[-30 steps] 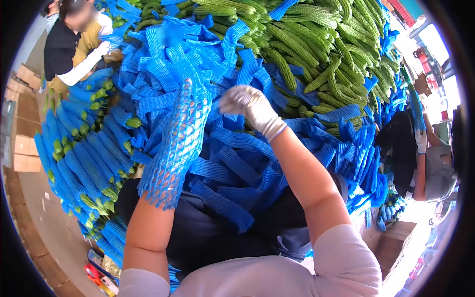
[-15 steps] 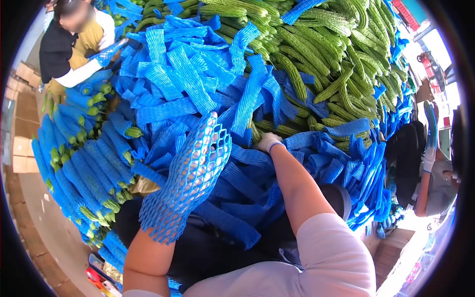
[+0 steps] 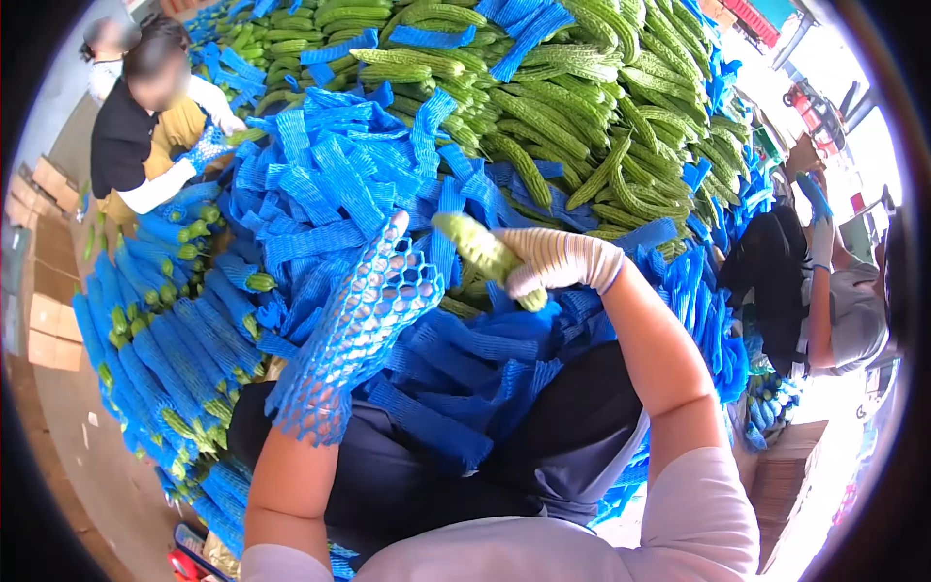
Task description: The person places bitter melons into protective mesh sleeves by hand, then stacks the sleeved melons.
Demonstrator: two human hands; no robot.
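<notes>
Gourd (image 3: 470,241) in the right hand (image 3: 562,262): pale green, ridged and bumpy along its length, a thick, straight body tilted so that its upper end points up and left. That end looks lighter, almost yellow-green, and slightly blurred; the lower end shows beneath the thumb, darker in tone. The fingers are closed around its middle, the thumb on the near side. The glove (image 3: 593,254) on this hand is white with fine tan stripes.

The left hand (image 3: 383,283) is inside a blue net (image 3: 320,364), with the fingers held out, apart from the gourd and gripping nothing. 1 fingertip rises past the mouth of the net. The mesh is stretched wide over the hand into large rounded cells with white showing through; toward the wrist it narrows to smaller cells and ends in a ragged edge on the forearm. The gourd's upper end is near the net's mouth, with a gap between them.

Loose nets (image 3: 335,165) lie flat and crumpled in a bright blue heap past the hands. Beyond it, a pile (image 3: 601,107) of bare gourds shows deeper green, long and ridged, some curved. At left, wrapped gourds (image 3: 189,335) lie side by side in rows, snug in blue, green ends poking out.
</notes>
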